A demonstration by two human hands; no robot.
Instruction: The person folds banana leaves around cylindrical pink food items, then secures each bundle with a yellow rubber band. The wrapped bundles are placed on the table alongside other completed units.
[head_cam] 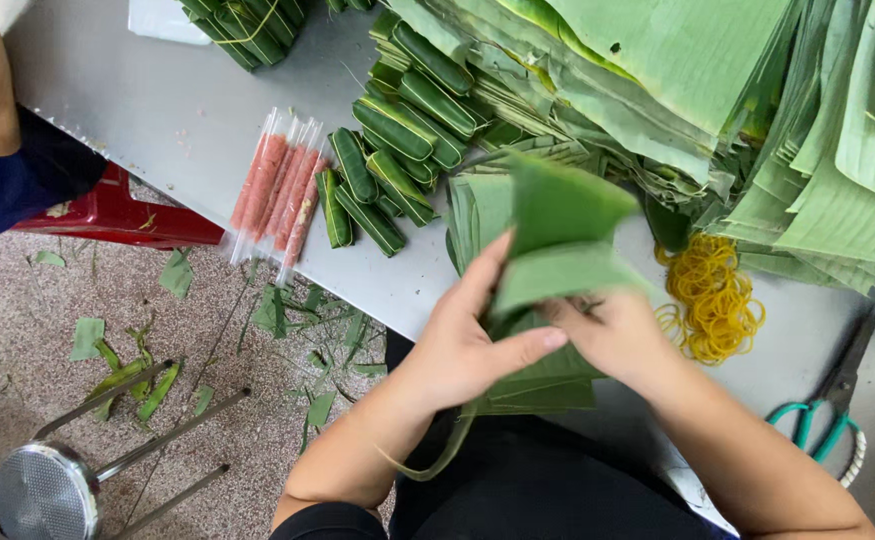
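— What lies at the left of the tabletop [157,120]?
— Pink sausages [279,190], then wrapped green rolls [387,160].
— And the hands?
— The left hand [462,345] and right hand [612,335] both pinch a folded leaf [557,240] above the edge; rubber bands [712,295] and scissors [837,400] sit right.

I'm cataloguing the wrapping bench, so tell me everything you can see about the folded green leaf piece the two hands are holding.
The leaf piece is a matte green strip, banana leaf by its look, with fine lengthwise veins. It is folded over on itself, the upper flap standing up and the lower flap bent toward the camera. The left hand and right hand pinch it from either side above the grey table edge. More leaf strips lie beneath it.
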